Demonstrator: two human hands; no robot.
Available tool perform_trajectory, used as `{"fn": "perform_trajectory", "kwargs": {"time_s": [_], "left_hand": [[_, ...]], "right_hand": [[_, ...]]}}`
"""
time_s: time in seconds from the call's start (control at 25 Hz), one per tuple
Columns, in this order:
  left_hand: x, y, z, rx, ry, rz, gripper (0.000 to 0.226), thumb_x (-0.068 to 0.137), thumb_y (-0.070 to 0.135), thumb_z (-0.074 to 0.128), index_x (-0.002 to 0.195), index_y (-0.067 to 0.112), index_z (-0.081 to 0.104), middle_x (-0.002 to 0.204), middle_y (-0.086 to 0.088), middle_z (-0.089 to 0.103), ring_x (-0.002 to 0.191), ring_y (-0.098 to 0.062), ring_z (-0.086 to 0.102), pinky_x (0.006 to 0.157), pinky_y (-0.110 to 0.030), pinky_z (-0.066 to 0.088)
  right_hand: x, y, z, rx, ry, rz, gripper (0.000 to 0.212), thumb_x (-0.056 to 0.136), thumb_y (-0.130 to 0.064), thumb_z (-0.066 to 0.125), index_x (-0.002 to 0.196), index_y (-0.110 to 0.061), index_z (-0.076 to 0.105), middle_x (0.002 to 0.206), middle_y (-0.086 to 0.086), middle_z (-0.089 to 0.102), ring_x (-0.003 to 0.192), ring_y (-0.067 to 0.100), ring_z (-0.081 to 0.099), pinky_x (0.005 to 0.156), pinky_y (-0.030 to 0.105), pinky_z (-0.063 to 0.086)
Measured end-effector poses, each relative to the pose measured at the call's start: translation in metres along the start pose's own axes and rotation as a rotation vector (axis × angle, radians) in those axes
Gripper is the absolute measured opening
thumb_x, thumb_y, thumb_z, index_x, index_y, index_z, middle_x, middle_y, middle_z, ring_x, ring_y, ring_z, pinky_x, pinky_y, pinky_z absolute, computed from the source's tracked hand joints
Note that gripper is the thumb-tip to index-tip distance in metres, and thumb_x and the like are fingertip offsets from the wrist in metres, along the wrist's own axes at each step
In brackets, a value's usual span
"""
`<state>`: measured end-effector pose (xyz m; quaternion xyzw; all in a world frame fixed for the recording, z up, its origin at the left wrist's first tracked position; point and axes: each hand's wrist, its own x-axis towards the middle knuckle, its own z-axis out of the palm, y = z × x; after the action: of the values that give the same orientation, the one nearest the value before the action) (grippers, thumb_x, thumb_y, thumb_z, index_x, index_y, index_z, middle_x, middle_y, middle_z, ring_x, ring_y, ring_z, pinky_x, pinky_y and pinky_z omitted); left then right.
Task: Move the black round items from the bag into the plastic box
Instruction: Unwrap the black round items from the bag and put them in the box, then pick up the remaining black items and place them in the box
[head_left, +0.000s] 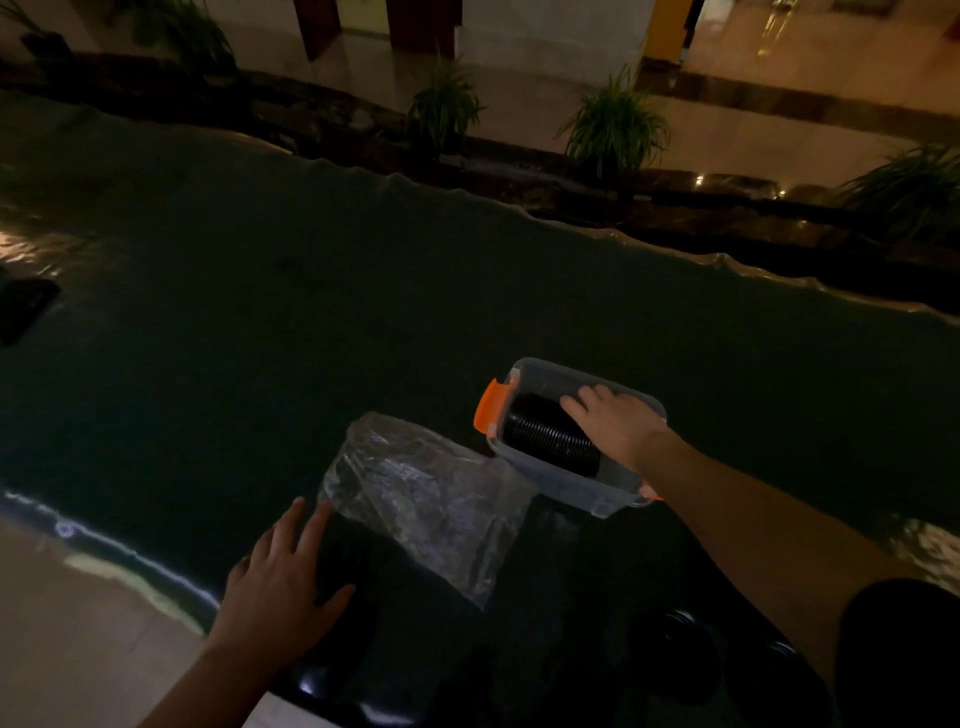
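A clear plastic box (576, 486) with orange clips stands on the dark table, right of centre. Inside it lies a row of black round items (545, 441), stacked side by side like discs. My right hand (615, 423) reaches into the box, fingers spread over the right end of that row; whether it grips any is unclear. A crumpled clear plastic bag (431, 493) lies just left of the box. My left hand (285, 582) rests on the bag's near left corner, fingers apart, over a dark mass (348, 561) that is too dim to identify.
The dark table (311, 312) stretches far to the left and back. A dark flat object (26, 306) lies at the far left edge. Dark rounded shapes (675, 649) sit near the bottom right. Potted plants (613, 124) stand beyond the table's far edge.
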<state>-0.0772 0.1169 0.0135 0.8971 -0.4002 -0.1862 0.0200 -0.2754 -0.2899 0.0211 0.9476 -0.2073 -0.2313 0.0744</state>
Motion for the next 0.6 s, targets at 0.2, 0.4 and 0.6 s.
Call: {"fn": "perform_trajectory", "kwargs": {"time_s": [0.2, 0.4, 0.6], "left_hand": [[0.018, 0.003, -0.015, -0.014, 0.009, 0.099, 0.111, 0.08, 0.072, 0.062, 0.159, 0.038, -0.008, 0.171, -0.003, 0.001, 0.153, -0.029, 0.022, 0.116, -0.055, 0.036], [0.04, 0.012, -0.042, -0.05, 0.023, 0.29, 0.103, 0.08, 0.069, 0.064, 0.158, 0.039, 0.005, 0.167, 0.002, 0.016, 0.148, -0.023, 0.03, 0.114, -0.051, 0.039], [0.062, 0.053, -0.064, -0.077, 0.11, 0.46, 0.107, 0.076, 0.07, 0.068, 0.158, 0.038, 0.008, 0.167, 0.0, 0.021, 0.148, -0.025, 0.03, 0.113, -0.053, 0.038]], "right_hand": [[-0.015, -0.004, -0.002, 0.06, -0.048, 0.093, 0.103, 0.07, -0.028, 0.088, 0.15, -0.028, 0.024, 0.146, 0.007, 0.042, 0.132, 0.027, 0.043, 0.103, 0.049, 0.046], [-0.053, -0.012, -0.016, 0.086, -0.046, 0.184, 0.112, 0.069, -0.026, 0.089, 0.156, -0.026, 0.018, 0.152, 0.008, 0.038, 0.138, 0.029, 0.039, 0.108, 0.05, 0.043], [-0.117, -0.037, -0.031, 0.212, 0.169, 0.289, 0.086, 0.09, -0.05, 0.067, 0.157, -0.028, 0.017, 0.159, 0.01, 0.037, 0.142, 0.03, 0.038, 0.11, 0.051, 0.04]]}}
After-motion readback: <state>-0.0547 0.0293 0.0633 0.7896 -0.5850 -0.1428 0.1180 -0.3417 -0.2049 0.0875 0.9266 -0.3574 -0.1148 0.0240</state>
